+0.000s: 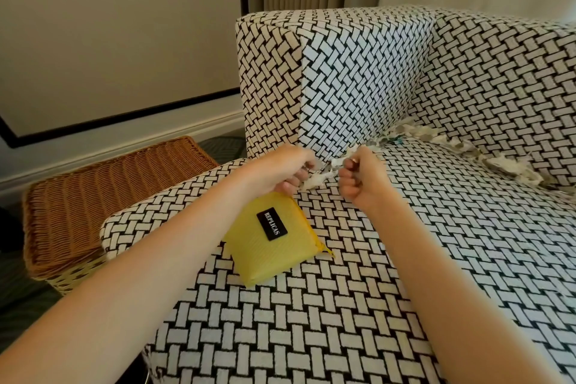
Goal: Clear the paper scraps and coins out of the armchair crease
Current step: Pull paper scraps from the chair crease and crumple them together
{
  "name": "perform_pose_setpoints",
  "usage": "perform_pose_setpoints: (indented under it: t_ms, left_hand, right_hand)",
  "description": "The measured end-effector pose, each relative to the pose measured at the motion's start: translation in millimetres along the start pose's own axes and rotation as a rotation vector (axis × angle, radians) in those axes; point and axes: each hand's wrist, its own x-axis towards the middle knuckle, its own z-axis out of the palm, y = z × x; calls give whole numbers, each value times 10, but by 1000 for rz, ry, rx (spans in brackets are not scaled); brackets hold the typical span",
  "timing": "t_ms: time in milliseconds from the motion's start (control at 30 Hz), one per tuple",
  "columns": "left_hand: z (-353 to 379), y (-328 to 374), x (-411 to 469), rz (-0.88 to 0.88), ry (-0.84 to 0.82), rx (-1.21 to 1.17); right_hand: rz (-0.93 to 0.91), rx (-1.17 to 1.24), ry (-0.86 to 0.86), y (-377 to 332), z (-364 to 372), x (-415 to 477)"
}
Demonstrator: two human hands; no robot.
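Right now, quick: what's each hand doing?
Left hand: pinching a crumpled white paper scrap.
Right hand: fisted round a second white paper scrap.

I locate the pouch (pixel 274 237) on the seat cushion (pixel 405 259), front left, just before the left hand (pixel 290 171). Left hand and right hand (pixel 361 178) sit at the armrest (pixel 358 81) crease. Paper scraps (pixel 498 162) line that crease, running right along the backrest (pixel 505 72). The basket (pixel 103 196) stands left of the armchair.
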Motion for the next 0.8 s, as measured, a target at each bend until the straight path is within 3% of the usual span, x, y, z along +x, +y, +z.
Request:
perform_pose_setpoints:
  t_ms: [100, 233, 333, 567, 800]
  left_hand:
    - [61, 107, -56, 27, -84, -3]
    - [83, 188, -106, 125, 90, 530]
    - [62, 157, -107, 188, 172, 726]
    - [40, 162, -108, 245, 31, 874]
    - [-80, 254, -169, 268, -23, 678]
  right_hand:
    - [238, 247, -155, 104, 101, -196]
    - [301, 431, -186, 152, 229, -371]
    - [333, 462, -203, 165, 267, -407]
    - [344, 505, -264, 142, 277, -473]
    - [349, 572, -232, 153, 277, -468]
